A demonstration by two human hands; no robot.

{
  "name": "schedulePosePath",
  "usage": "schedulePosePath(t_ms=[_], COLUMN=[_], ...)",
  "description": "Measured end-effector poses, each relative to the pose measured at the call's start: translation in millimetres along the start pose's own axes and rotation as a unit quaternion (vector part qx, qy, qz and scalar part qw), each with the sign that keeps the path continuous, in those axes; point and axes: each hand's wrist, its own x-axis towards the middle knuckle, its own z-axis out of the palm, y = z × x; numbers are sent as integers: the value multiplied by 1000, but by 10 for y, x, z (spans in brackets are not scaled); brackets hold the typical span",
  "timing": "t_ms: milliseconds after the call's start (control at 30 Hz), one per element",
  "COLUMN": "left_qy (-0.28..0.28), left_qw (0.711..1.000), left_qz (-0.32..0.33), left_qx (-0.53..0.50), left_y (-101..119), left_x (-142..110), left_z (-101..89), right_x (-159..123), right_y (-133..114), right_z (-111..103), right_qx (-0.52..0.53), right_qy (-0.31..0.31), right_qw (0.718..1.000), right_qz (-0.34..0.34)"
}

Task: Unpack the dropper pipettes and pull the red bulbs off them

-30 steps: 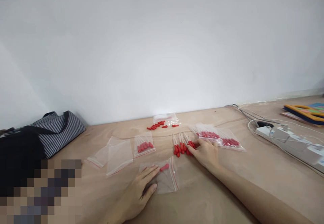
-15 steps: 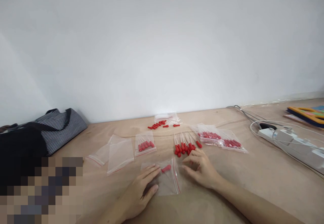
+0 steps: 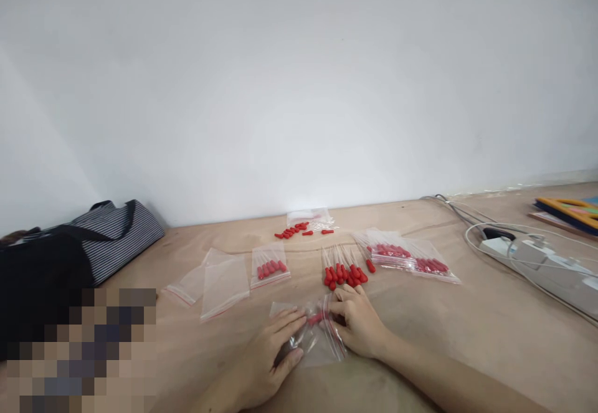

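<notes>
A clear zip bag [image 3: 311,349] lies in front of me with one red-bulbed dropper [image 3: 316,319] inside. My left hand [image 3: 275,354] rests on the bag's left part, fingers stretched out over it and thumb apart. At the bag's red-striped mouth, my right hand [image 3: 357,321] has its thumb and fingers bent around the edge, close to the red bulb. The fingertips are partly hidden, and the plastic there is wrinkled and lifted. Just beyond my right hand lies a pile of loose droppers [image 3: 343,273] with red bulbs towards me.
Flat zip bags [image 3: 225,285] and a filled bag [image 3: 271,265] lie to the left. Filled bags [image 3: 392,251] are stacked at right. Loose red bulbs [image 3: 292,230] lie near the wall. A striped bag [image 3: 124,238] stands left; a power strip [image 3: 537,257] with cables lies right.
My right hand has moved left from beside the bag onto its mouth and closed there. The bag's mouth is now raised and creased. My left hand stays on the bag.
</notes>
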Motion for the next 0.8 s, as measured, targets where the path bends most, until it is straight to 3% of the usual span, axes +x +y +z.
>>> schedulePosePath(t_ms=[200,367,500,567,700,800], left_qy=[5,3,1,33,138,144], left_qw=[1000,1000,1000,998,974,950], left_qz=[-18,-21,-16,-22,-145,-245], left_qx=[-3,4,25,42,105,131], left_y=[-14,-29,-79,-86,-47,-8], left_x=[-10,-41,-59,-60,-66,-95], left_z=[-15,-108,-188,-208,-190,-176], right_x=[-71,-287,-432,-447,-365,-267], right_y=[40,339,653,769,868,864], right_z=[-36,-268,-383,-360,-213,-125], right_qx=[69,127,157,176,190,158], right_qy=[34,72,177,232,295,294], right_qw=[997,989,971,953,918,914], right_qz=[-6,-34,32,84,187,230])
